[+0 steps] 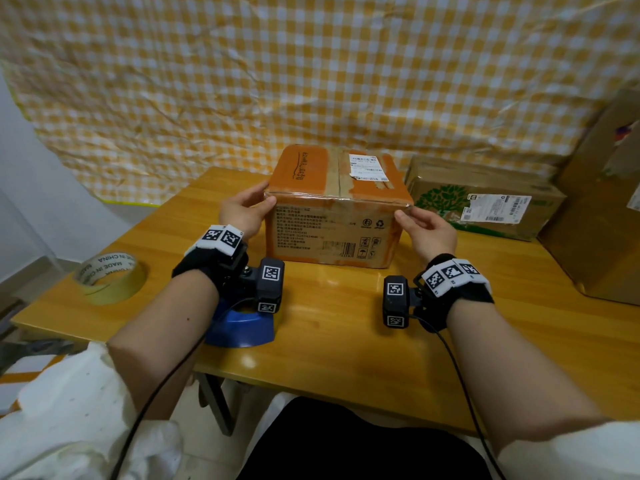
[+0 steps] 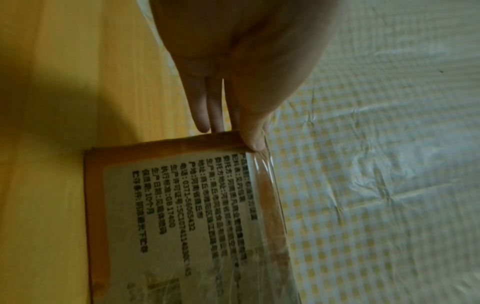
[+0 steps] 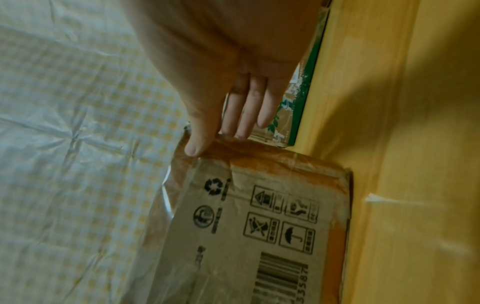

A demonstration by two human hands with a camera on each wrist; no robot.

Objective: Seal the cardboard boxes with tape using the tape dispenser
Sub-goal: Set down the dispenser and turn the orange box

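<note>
An orange cardboard box (image 1: 337, 216) (image 2: 182, 205) (image 3: 259, 216) stands in the middle of the wooden table (image 1: 329, 323), flaps closed, with old tape and a label on top. Clear tape (image 2: 267, 185) (image 3: 166, 197) runs along its top front edge. My left hand (image 1: 256, 199) (image 2: 241, 123) is at the top left front corner, thumb pressing the tape there, fingers straight down the left side. My right hand (image 1: 415, 220) (image 3: 207, 131) mirrors it at the top right front corner. The blue tape dispenser (image 1: 242, 327) lies on the table under my left wrist, held by neither hand.
A loose roll of yellowish tape (image 1: 109, 277) lies at the table's left end. A brown box with a green tree print (image 1: 485, 199) (image 3: 303, 92) sits just right of the orange one. A larger cardboard box (image 1: 602, 209) stands at the far right. A checked sheet hangs behind.
</note>
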